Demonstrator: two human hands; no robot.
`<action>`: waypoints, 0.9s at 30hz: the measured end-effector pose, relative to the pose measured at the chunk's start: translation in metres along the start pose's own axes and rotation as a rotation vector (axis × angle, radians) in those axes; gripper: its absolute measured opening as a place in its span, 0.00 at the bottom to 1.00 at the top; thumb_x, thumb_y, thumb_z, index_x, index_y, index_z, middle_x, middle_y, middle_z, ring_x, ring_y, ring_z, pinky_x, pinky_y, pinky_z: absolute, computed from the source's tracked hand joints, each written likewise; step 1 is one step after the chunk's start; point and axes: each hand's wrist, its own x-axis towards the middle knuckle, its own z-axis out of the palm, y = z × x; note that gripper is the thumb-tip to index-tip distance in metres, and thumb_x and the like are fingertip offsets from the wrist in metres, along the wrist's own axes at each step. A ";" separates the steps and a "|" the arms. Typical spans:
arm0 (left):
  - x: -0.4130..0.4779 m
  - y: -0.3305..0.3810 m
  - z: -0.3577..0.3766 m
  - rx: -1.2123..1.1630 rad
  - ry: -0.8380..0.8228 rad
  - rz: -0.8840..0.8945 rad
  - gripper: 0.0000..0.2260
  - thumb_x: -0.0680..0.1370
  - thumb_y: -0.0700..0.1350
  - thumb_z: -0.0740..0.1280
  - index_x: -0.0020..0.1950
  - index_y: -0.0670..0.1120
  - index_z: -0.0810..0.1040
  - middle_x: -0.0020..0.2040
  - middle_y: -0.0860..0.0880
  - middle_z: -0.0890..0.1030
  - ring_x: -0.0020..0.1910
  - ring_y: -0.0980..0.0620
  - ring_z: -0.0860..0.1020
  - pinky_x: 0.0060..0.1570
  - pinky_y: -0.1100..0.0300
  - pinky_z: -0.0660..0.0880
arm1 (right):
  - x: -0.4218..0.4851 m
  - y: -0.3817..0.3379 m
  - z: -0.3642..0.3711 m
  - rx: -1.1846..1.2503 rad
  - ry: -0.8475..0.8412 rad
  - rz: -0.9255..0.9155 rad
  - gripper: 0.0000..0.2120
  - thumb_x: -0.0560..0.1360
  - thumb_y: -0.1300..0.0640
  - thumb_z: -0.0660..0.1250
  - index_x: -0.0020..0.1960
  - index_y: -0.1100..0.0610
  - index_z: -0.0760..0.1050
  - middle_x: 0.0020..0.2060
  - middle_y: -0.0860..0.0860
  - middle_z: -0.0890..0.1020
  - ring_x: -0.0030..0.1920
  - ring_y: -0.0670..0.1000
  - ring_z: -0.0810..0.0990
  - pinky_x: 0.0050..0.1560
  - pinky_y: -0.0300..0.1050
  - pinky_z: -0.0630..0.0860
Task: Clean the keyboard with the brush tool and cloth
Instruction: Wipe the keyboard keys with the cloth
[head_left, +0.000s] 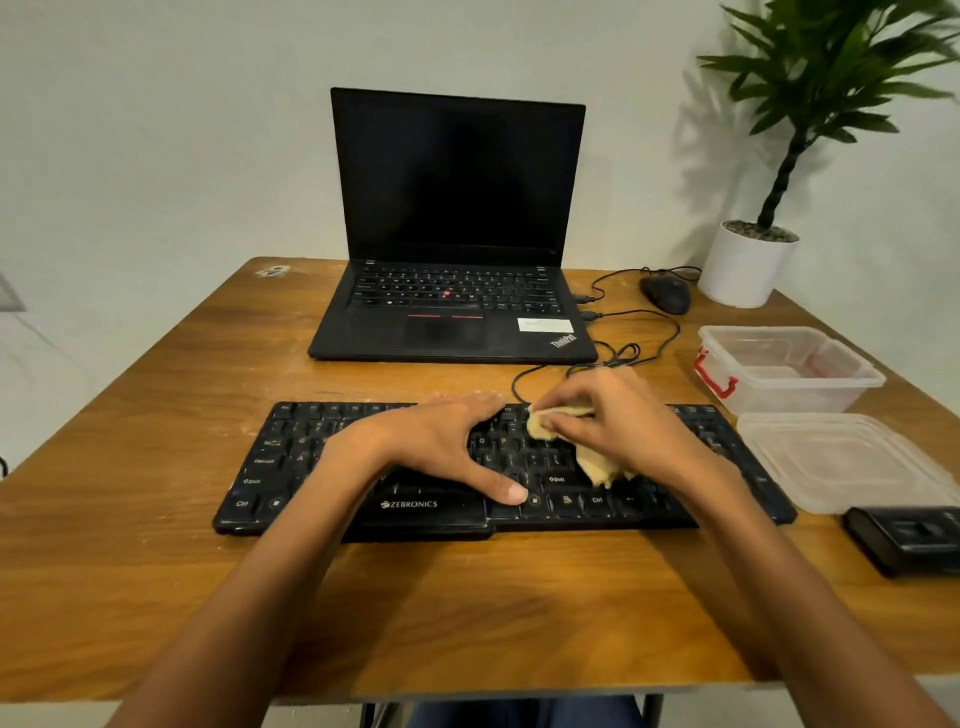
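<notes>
Black keyboard (291, 457) lying across middle of wooden table (156, 571), in front of open laptop (452, 234). On centre keys, left hand (441, 441) resting flat, fingers extended, thumb touching bottom row. Just right of it, right hand (613, 421) gripping bunched yellowish cloth (597, 470), fingers curled round it, pressing it onto keys. Clear container (779, 364) and lid (841, 462) sitting at right. At right edge, dark boxy item (909, 538) lying, possibly brush tool, too blurred to confirm.

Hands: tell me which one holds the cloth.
The right hand grips the tan cloth on the keyboard; the left hand rests flat on it, empty.
</notes>
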 end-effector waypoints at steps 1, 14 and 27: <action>0.000 0.000 0.000 0.003 -0.005 -0.002 0.46 0.68 0.63 0.68 0.76 0.50 0.47 0.77 0.53 0.49 0.75 0.55 0.47 0.73 0.56 0.44 | -0.008 -0.001 -0.004 0.026 -0.053 -0.016 0.11 0.72 0.54 0.69 0.53 0.50 0.80 0.49 0.45 0.83 0.46 0.42 0.79 0.50 0.39 0.76; 0.004 -0.003 0.002 0.015 -0.015 -0.018 0.47 0.67 0.64 0.68 0.76 0.51 0.45 0.77 0.53 0.46 0.75 0.56 0.46 0.73 0.55 0.42 | -0.034 0.006 -0.008 0.268 -0.161 -0.072 0.14 0.68 0.58 0.73 0.52 0.45 0.80 0.48 0.41 0.83 0.49 0.38 0.79 0.49 0.31 0.74; 0.004 -0.002 0.001 0.002 -0.030 -0.015 0.46 0.68 0.63 0.68 0.76 0.51 0.45 0.77 0.54 0.46 0.75 0.56 0.46 0.72 0.58 0.44 | -0.048 0.012 -0.010 0.416 -0.162 -0.105 0.13 0.68 0.59 0.74 0.48 0.45 0.81 0.45 0.44 0.84 0.46 0.44 0.81 0.48 0.44 0.78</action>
